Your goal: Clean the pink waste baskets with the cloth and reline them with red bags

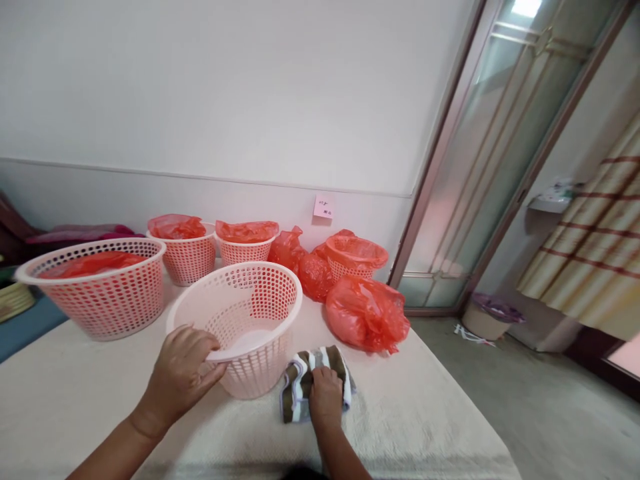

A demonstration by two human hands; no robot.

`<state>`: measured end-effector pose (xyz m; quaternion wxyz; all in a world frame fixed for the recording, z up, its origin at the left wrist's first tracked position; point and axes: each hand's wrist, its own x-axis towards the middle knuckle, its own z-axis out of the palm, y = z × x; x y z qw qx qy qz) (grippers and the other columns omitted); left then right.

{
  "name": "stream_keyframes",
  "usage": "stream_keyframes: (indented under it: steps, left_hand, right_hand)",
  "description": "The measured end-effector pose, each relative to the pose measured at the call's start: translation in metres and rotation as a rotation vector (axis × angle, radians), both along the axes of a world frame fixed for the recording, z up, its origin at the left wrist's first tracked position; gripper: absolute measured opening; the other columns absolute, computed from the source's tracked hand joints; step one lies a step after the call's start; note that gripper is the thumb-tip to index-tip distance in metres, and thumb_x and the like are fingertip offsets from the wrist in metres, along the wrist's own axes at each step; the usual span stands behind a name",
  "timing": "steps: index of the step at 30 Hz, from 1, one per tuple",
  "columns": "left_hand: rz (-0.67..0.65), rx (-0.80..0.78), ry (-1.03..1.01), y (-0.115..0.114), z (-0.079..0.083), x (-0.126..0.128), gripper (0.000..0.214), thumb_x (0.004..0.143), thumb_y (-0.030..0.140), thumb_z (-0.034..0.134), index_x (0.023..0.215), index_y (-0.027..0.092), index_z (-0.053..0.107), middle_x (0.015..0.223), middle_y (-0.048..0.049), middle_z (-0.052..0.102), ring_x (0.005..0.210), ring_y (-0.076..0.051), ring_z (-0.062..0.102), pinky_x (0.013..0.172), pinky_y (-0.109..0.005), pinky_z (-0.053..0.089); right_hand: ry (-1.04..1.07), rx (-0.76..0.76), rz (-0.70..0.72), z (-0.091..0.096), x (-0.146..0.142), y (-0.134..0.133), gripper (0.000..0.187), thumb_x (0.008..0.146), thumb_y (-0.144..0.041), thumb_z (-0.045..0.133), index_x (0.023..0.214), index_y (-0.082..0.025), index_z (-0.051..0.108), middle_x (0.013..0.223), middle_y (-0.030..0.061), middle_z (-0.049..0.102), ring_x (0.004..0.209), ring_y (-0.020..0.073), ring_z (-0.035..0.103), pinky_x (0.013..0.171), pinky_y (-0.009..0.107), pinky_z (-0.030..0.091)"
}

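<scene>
Where a cream cloth [425,413] spreads nearest us, our right hand [327,395] rests half-curled on a folded brown, white and grey striped towel [300,387]; we cannot tell whether it pinches. Our left hand [186,363] grips a round, pale-pink, perforated plastic basket [260,370], beside the towel, at its near edge, apparently steadying it. Beyond, translucent red plastic bags [367,313] sit among four similar baskets [117,307], perhaps red-lined for containment, by the white wall [225,87].

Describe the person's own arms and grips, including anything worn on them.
The left grip and right grip are bare human hands, with no gloves or visible rings. No watch, bracelet or marking shows. The left forearm and right forearm have no sleeve in view.
</scene>
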<state>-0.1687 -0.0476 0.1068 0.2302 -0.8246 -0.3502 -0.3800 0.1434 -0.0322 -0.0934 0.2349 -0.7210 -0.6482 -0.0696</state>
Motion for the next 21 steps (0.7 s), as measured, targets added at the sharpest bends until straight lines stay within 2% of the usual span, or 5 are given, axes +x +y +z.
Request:
stream_keyframes:
  steps: [3, 9, 12, 18, 21]
  left_hand:
    - [0.043, -0.025, -0.101, -0.002, -0.006, -0.013, 0.012, 0.085, 0.028, 0.063, 0.092, 0.021, 0.057, 0.085, -0.0039, 0.063, 0.084, -0.023, 0.059, 0.093, -0.046, 0.039]
    - [0.166, -0.041, -0.330, -0.005, -0.001, -0.034, 0.011, 0.089, 0.031, 0.059, 0.085, 0.021, 0.056, 0.079, -0.0024, 0.057, 0.076, -0.022, 0.054, 0.071, -0.036, 0.038]
    - [0.146, -0.006, -0.307, -0.007, 0.001, -0.023, 0.010, 0.088, 0.029, 0.061, 0.087, 0.021, 0.056, 0.080, -0.0029, 0.057, 0.077, -0.022, 0.054, 0.074, -0.038, 0.038]
    - [-0.062, -0.033, -0.187, 0.004, -0.010, 0.021, 0.011, 0.085, 0.024, 0.063, 0.092, 0.021, 0.055, 0.084, -0.0041, 0.061, 0.086, -0.023, 0.056, 0.095, -0.050, 0.036]
    - [-0.146, -0.093, -0.117, 0.013, -0.009, 0.031, 0.015, 0.083, 0.021, 0.065, 0.093, 0.021, 0.054, 0.089, -0.0047, 0.062, 0.090, -0.023, 0.057, 0.099, -0.052, 0.036]
  right_hand:
    - [0.006, 0.000, 0.001, 0.000, 0.006, -0.006, 0.023, 0.086, -0.005, 0.047, 0.085, -0.018, 0.066, 0.090, 0.0079, 0.063, 0.087, 0.0249, 0.053, 0.078, 0.035, 0.033]
    - [0.038, 0.005, 0.015, 0.002, 0.009, -0.011, 0.022, 0.087, -0.007, 0.046, 0.085, -0.019, 0.065, 0.089, 0.0078, 0.063, 0.087, 0.0253, 0.054, 0.079, 0.036, 0.034]
    - [0.048, 0.008, 0.012, 0.002, 0.010, -0.010, 0.023, 0.086, -0.007, 0.045, 0.085, -0.019, 0.065, 0.088, 0.0076, 0.064, 0.087, 0.0255, 0.055, 0.079, 0.036, 0.035]
    - [0.116, 0.027, 0.036, 0.002, 0.011, -0.011, 0.026, 0.085, -0.006, 0.041, 0.082, -0.020, 0.063, 0.086, 0.0073, 0.063, 0.086, 0.0254, 0.054, 0.078, 0.036, 0.034]
    - [0.153, 0.032, 0.036, 0.002, 0.011, -0.011, 0.027, 0.084, -0.004, 0.040, 0.081, -0.021, 0.061, 0.086, 0.0070, 0.063, 0.086, 0.0251, 0.053, 0.079, 0.036, 0.034]
